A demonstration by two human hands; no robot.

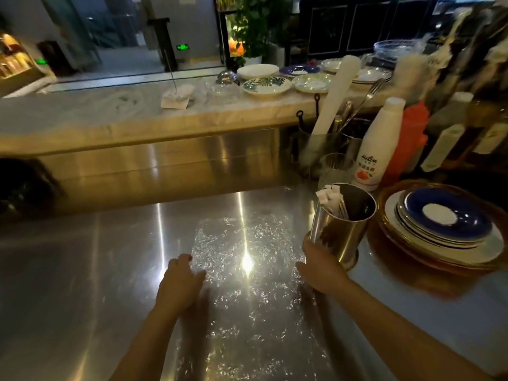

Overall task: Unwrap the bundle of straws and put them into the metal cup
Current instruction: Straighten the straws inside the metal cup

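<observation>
A shiny metal cup [343,226] stands tilted on the steel counter, right of centre. Paper-wrapped straws [331,199] lean against its left inner wall, their white tops sticking out. My right hand [320,266] grips the cup low on its left side. A clear crinkled plastic wrap [244,273] lies flat on the counter between my hands. My left hand [180,281] rests on the wrap's left edge, fingers bent, holding nothing that I can make out.
A stack of plates with a blue bowl [445,224] sits right of the cup. Behind it stand a white bottle [378,149], an orange bottle [409,138], a glass [335,169] and utensil holders. Plates [266,85] line the marble ledge.
</observation>
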